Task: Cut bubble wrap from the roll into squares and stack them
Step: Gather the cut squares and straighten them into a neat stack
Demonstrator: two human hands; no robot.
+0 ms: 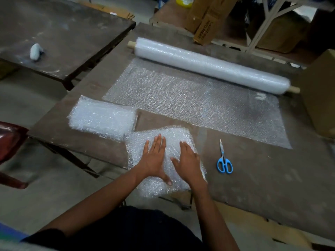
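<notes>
upside-down dark print on cardboard box (205,28), not legible

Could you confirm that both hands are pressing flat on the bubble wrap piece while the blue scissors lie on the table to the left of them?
Not quite: the head view shows the blue scissors lying to the right of the hands, beside the right hand. The rest holds.

Cardboard boxes (204,20), red chair (9,140), second table (72,33) behind.

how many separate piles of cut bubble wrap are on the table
2. One stack of clear cut bubble wrap pieces lies near the table's left edge. A second cut pile sits at the near edge under both flat hands. How many sheets each holds cannot be told.
</notes>
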